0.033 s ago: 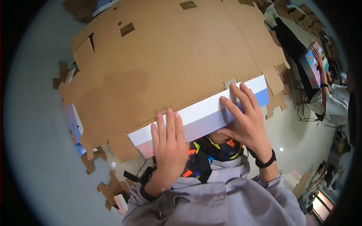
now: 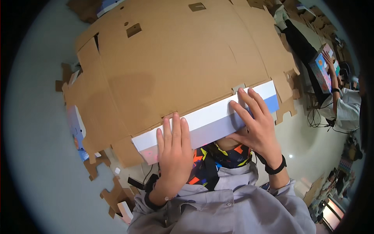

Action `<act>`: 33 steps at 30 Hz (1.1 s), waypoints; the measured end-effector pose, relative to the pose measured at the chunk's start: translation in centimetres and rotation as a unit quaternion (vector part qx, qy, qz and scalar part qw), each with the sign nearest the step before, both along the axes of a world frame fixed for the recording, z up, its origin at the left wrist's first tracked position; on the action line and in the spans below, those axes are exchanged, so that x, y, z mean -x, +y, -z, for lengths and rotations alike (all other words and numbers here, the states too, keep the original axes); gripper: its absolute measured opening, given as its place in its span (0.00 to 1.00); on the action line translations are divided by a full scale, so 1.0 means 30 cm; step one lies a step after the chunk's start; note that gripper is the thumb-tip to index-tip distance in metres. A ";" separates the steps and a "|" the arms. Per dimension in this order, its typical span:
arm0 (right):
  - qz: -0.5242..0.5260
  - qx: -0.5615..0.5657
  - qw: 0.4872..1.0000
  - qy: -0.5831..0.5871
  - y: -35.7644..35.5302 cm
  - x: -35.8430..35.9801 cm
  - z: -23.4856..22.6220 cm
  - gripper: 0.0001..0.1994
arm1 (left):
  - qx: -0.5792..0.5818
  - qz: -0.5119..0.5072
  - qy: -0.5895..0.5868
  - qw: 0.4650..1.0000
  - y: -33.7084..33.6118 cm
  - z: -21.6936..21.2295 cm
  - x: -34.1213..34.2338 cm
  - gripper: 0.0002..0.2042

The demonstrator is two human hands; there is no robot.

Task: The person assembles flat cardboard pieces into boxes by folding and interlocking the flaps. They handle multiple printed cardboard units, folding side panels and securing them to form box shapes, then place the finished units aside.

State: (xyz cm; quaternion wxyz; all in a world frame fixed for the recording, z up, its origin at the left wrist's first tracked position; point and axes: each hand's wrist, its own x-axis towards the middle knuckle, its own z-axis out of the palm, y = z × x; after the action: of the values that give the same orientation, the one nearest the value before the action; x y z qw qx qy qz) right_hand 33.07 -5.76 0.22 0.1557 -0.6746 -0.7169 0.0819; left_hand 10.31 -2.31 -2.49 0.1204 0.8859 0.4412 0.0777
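Note:
A large flat brown cardboard sheet [image 2: 175, 66] with cut slots and tabs is spread out in front of me. Its near edge is a long flap [image 2: 210, 119], white and pale blue on the side facing me, folded over toward me. My left hand [image 2: 173, 146] lies palm down on the flap's left part, fingers together. My right hand [image 2: 257, 121] rests on the flap's right part with fingers spread on top and the thumb at its lower edge. Each wrist wears a black band. Grey sleeves and a colourful patterned cloth [image 2: 218, 160] show below.
Another person [image 2: 343, 101] at the far right holds a colourful box [image 2: 321, 70]. Cables [image 2: 317, 119] trail on the pale floor near them. Loose brown cardboard scraps [image 2: 113, 195] lie at lower left, and a blue and white printed piece [image 2: 76, 124] pokes out under the sheet's left edge.

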 end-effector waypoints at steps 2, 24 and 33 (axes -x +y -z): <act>-0.023 0.012 1.000 -0.012 -0.002 -0.008 -0.011 0.39 | 0.019 0.027 -0.007 0.999 0.018 -0.033 0.027 0.25; -0.188 0.155 0.970 0.017 0.082 -0.037 -0.083 0.35 | 0.225 -0.020 0.053 0.973 0.205 -0.214 0.022 0.32; -0.180 0.338 0.916 0.119 0.188 -0.065 -0.036 0.33 | 0.315 -0.009 0.108 0.943 0.307 -0.194 -0.003 0.37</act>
State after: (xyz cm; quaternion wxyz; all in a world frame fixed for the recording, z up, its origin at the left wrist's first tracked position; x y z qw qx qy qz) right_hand 35.04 -0.13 1.29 -0.0148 -0.5314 -0.7321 0.4259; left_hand 10.40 6.91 3.33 0.3440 0.8020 0.4612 -0.1605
